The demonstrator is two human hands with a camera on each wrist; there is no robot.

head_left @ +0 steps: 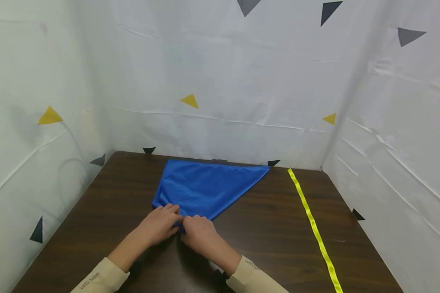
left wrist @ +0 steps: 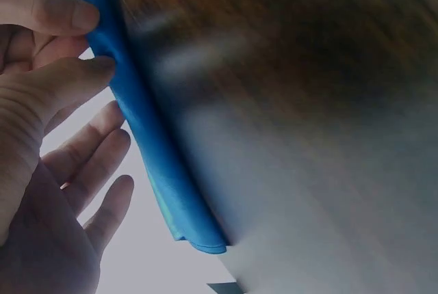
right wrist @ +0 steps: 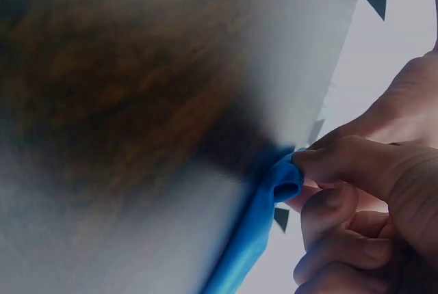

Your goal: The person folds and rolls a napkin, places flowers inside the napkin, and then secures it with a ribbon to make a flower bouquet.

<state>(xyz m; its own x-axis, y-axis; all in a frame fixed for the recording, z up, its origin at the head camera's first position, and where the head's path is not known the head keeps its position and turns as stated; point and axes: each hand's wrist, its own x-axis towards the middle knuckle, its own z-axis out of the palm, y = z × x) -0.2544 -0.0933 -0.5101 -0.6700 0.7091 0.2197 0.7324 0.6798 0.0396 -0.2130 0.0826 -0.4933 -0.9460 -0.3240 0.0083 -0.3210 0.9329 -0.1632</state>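
Observation:
A blue cloth [head_left: 205, 185] lies folded on the dark wooden table, its near corner between the two hands. My right hand [head_left: 201, 234] pinches that corner between thumb and index finger, the other fingers curled in. In the right wrist view, the cloth edge [right wrist: 256, 232] forms a small rolled loop at the fingertips. My left hand [head_left: 159, 224] sits right beside it, with the thumb at the folded edge [left wrist: 147, 130] and its other fingers loosely bent along the far side. Its index fingertip is hidden.
A yellow ribbon [head_left: 311, 219] runs lengthwise over the right part of the table [head_left: 264, 244]. White sheeting [head_left: 220, 73] with grey, black and yellow triangles hangs at the back and both sides.

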